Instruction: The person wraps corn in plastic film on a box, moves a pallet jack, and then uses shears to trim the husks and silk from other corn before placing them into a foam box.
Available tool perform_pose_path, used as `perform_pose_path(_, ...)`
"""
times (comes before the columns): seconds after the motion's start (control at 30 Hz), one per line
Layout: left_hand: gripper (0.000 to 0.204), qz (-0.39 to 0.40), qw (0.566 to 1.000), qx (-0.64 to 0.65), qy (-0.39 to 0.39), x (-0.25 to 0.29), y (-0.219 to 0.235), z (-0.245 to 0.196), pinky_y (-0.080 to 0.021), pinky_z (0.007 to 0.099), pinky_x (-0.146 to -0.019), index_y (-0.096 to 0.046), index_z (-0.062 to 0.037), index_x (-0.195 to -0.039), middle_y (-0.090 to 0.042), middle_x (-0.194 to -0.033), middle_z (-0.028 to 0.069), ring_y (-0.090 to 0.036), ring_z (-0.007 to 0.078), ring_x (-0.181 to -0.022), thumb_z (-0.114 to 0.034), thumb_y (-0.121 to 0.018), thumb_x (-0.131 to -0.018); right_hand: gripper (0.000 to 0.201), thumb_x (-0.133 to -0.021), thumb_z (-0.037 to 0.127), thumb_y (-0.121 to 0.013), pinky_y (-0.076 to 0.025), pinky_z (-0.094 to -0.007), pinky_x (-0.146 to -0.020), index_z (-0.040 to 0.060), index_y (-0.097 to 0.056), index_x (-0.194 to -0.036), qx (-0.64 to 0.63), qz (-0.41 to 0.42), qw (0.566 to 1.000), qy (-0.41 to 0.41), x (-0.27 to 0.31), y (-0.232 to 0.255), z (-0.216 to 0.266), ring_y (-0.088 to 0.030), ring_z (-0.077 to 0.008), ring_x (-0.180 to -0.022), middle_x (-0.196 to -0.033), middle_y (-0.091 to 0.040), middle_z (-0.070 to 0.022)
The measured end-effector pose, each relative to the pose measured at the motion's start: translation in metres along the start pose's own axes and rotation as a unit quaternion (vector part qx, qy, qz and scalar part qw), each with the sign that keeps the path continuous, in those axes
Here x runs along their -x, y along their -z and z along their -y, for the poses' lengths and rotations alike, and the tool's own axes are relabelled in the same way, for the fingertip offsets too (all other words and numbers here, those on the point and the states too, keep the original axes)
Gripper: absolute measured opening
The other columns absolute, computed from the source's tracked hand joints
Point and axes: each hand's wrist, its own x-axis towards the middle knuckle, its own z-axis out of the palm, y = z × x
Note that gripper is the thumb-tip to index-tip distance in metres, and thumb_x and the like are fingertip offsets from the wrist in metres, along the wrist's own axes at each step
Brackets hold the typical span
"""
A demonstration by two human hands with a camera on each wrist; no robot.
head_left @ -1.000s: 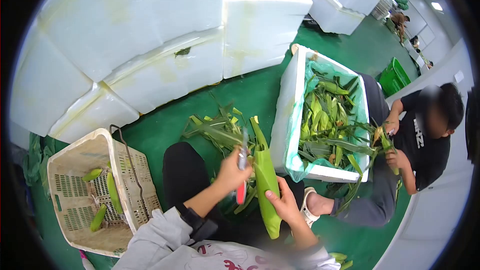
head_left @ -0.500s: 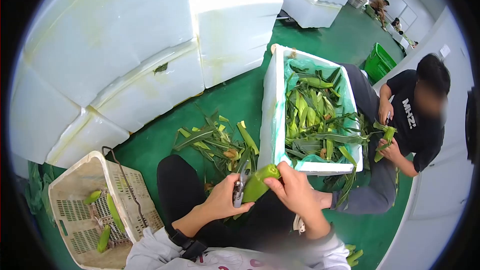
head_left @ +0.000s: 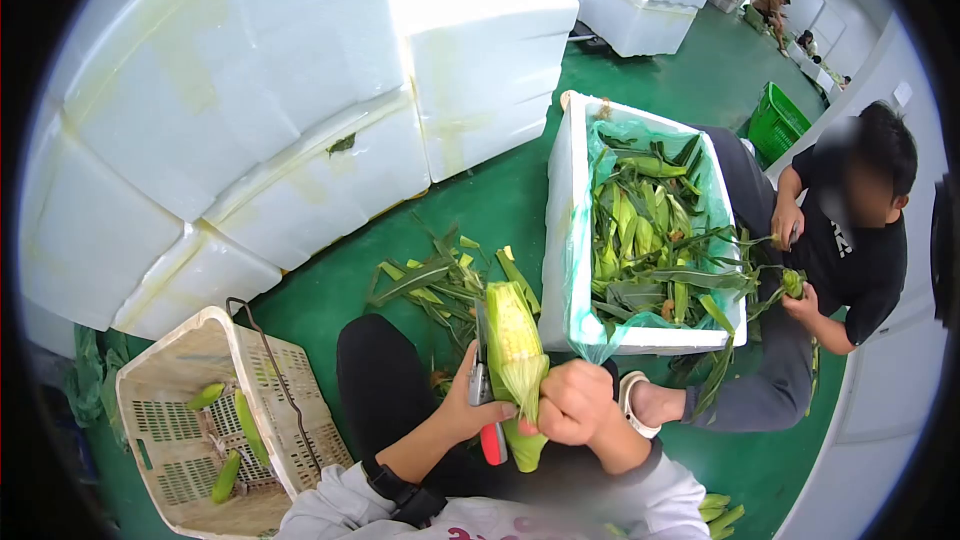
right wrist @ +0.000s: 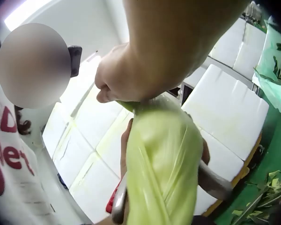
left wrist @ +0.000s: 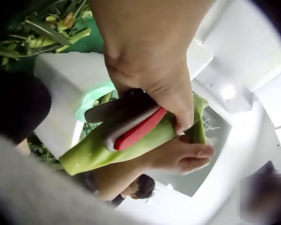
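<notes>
My left hand (head_left: 468, 405) holds an ear of corn (head_left: 513, 325) and, against it, a pair of pruning shears (head_left: 480, 380) with red on the handles. Upright in the head view, the ear shows pale inner husk on its upper part and green husk below. In my right hand (head_left: 580, 402), the fingers are curled round a strip of husk pulled down the ear's side. The left wrist view shows the shears' handles (left wrist: 139, 129) lying along the green husk (left wrist: 91, 152). Pale husk (right wrist: 164, 164) fills the middle of the right wrist view.
A white foam box (head_left: 560, 270) full of husks stands ahead to the right, near a seated person (head_left: 850, 230) working on corn. At left, a plastic basket (head_left: 280, 380) holds several green ears. Cut leaves (head_left: 430, 285) lie on the floor; stacked foam boxes (head_left: 300, 70) stand behind.
My right hand moved from the ear's lower side to its upper end, then drew a husk strip down, baring paler husk. The shears went from beside the top to along the ear.
</notes>
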Motion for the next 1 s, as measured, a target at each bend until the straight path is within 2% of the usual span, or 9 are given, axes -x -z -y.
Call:
perform_pose_path(0.27, 0.097, 0.054, 0.998, -0.022, 0.03, -0.003, 0.006, 0.001, -0.037, 0.0344, -0.101, -0.013, -0.0046, -0.143, -0.044, -0.129, 0.0098, -0.046, 0.0185, -0.118, -0.003, -0.076, -0.069, 0.038, -0.079, 0.036, -0.067, -0.036, -0.029, -0.044, 0.0063, -0.044, -0.073, 0.015, -0.015, 0.999, -0.037, -0.003, 0.024, -0.003, -0.049, -0.0182, -0.053, -0.07, -0.053, -0.0057)
perform_pose_path(0.4, 0.084, 0.071, 0.981, -0.177, 0.033, 0.002, -0.007, -0.013, -0.041, 0.0334, -0.094, -0.025, -0.0027, -0.133, -0.048, -0.124, 0.012, -0.051, 0.0187, -0.111, -0.012, -0.079, -0.069, 0.027, -0.081, 0.026, -0.068, -0.035, -0.0318, -0.045, 0.0063, -0.051, -0.073, 0.046, -0.023, 0.982, -0.182, -0.006, 0.026, -0.008, -0.047, -0.0226, -0.05, -0.061, -0.049, -0.004)
perform_pose_path(0.5, 0.073, 0.114, 0.893, -0.429, 0.077, 0.005, -0.029, -0.022, -0.045, 0.0322, -0.084, -0.035, -0.002, -0.123, -0.055, -0.111, 0.0138, -0.056, 0.019, -0.099, -0.026, -0.079, -0.07, 0.027, -0.086, 0.025, -0.062, -0.044, -0.0332, -0.068, 0.0066, -0.051, -0.103, -0.241, -0.159, 0.786, -0.547, 0.02, 0.025, -0.015, -0.053, -0.0197, -0.084, -0.097, -0.054, -0.0093)
perform_pose_path(0.53, 0.074, 0.142, 0.883, -0.439, 0.089, 0.004, -0.042, -0.02, -0.045, 0.032, -0.083, -0.036, -0.0015, -0.123, -0.056, -0.107, 0.0141, -0.057, 0.0192, -0.097, -0.029, -0.079, -0.07, 0.046, -0.09, 0.042, -0.055, -0.045, -0.0348, -0.085, 0.0078, -0.042, -0.119, -0.335, -0.207, 0.73, -0.559, 0.042, 0.027, -0.007, -0.05, -0.0197, -0.102, -0.118, -0.047, -0.0113)
perform_pose_path(0.57, 0.074, 0.167, 0.872, -0.448, 0.102, 0.0, -0.054, -0.013, -0.046, 0.0319, -0.082, -0.036, -0.0011, -0.122, -0.057, -0.104, 0.0144, -0.058, 0.0193, -0.095, -0.032, -0.079, -0.07, 0.066, -0.09, 0.057, -0.045, -0.045, -0.0391, -0.093, 0.007, -0.035, -0.131, -0.472, -0.303, 0.577, -0.594, 0.057, 0.03, 0.011, -0.051, -0.0258, -0.11, -0.125, -0.046, -0.0141)
perform_pose_path(0.63, 0.071, 0.193, 0.907, -0.368, 0.066, -0.01, -0.079, 0.015, -0.049, 0.0365, -0.076, -0.037, 0.001, -0.121, -0.061, -0.094, 0.0193, -0.064, 0.0303, -0.086, -0.038, -0.075, -0.074, 0.063, -0.09, 0.054, -0.047, -0.045, -0.0414, -0.09, 0.0046, -0.038, -0.128, -0.566, -0.443, 0.42, -0.554, 0.073, 0.047, 0.052, -0.053, -0.0263, -0.108, -0.121, -0.049, -0.0142)
perform_pose_path(0.8, 0.072, 0.341, 0.765, -0.499, 0.221, -0.035, -0.134, 0.067, -0.049, 0.0402, -0.074, -0.036, 0.0033, -0.12, -0.059, -0.105, 0.0217, -0.064, 0.0317, -0.088, -0.042, -0.072, -0.078, 0.051, -0.096, 0.04, -0.046, -0.048, -0.041, -0.086, 0.0081, -0.035, -0.134, -0.285, -0.451, 0.458, -0.71, 0.196, 0.116, 0.118, -0.056, -0.0278, -0.103, -0.113, -0.054, -0.015)
perform_pose_path(0.9, 0.066, 0.303, 0.809, -0.448, 0.232, -0.031, -0.12, 0.081, -0.049, 0.0351, -0.084, -0.037, 0.0007, -0.119, -0.059, -0.113, 0.0152, -0.062, 0.0222, -0.098, -0.037, -0.074, -0.078, 0.045, -0.096, 0.029, -0.049, -0.048, -0.0369, -0.085, 0.0017, -0.036, -0.13, -0.043, -0.546, 0.422, -0.723, 0.269, 0.187, 0.142, -0.056, -0.0281, -0.099, -0.112, -0.054, -0.0169)
perform_pose_path(1.0, 0.059, 0.162, 0.914, -0.277, 0.246, -0.041, -0.1, 0.061, -0.047, 0.0342, -0.089, -0.036, 0.0, -0.116, -0.054, -0.112, 0.0134, -0.055, 0.0184, -0.104, -0.022, -0.076, -0.077, 0.054, -0.091, 0.025, -0.057, -0.046, -0.0413, -0.086, -0.0015, -0.032, -0.131, 0.262, -0.266, 0.461, -0.805, 0.43, 0.223, 0.194, -0.055, -0.0349, -0.099, -0.112, -0.053, -0.0213)
